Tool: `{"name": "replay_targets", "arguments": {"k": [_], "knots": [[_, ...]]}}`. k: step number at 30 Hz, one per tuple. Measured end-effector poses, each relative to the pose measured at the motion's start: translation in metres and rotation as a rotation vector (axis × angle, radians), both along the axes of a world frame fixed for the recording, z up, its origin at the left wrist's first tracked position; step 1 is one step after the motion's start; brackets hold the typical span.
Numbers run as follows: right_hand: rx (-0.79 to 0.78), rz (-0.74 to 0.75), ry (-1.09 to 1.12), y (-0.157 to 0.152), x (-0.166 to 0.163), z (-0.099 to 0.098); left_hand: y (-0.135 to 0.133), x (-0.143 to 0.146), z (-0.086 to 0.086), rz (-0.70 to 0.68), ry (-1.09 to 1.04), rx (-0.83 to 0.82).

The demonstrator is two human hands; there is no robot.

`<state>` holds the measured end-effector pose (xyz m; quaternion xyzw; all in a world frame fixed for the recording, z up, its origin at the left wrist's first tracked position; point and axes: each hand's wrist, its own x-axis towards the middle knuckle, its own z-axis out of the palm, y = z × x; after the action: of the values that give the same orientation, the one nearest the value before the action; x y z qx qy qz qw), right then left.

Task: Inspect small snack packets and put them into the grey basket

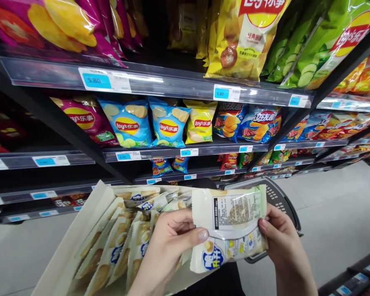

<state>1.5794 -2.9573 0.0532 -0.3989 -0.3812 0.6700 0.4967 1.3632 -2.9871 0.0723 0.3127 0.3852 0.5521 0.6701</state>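
Between my two hands is a snack packet (230,228), its back turned up with a printed label and a blue logo at the lower left. My left hand (175,240) pinches the packet's left edge, thumb on top. At the right edge, my right hand (279,232) grips it with the thumb pressed on the film. Just left of and below my hands stands an open cardboard box (63,240) holding several similar packets (114,242) in rows. My left forearm covers part of the box.
Black shelves with price tags (105,80) run across the view, bearing chip bags such as a yellow bag (246,41) and blue bags (128,123). A dark shopping basket (283,201) lies behind the packet on the grey tiled floor (336,222).
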Motion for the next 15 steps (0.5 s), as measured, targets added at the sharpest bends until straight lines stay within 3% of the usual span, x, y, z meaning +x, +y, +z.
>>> {"name": "replay_targets", "arguments": {"k": [7, 10, 12, 15], "knots": [[-0.051, 0.044, 0.081, -0.007, -0.006, -0.011, 0.001, -0.008, -0.005, 0.018, -0.042, -0.025], [-0.015, 0.016, 0.038, -0.006, -0.005, -0.015, 0.000, -0.010, -0.003, 0.041, 0.039, -0.030], [0.107, -0.040, -0.074, -0.005, -0.001, -0.016, -0.001, -0.009, -0.001, 0.088, 0.205, 0.032], [0.453, -0.200, -0.333, -0.006, 0.006, -0.008, -0.002, -0.010, 0.002, 0.188, 0.524, 0.265]]}}
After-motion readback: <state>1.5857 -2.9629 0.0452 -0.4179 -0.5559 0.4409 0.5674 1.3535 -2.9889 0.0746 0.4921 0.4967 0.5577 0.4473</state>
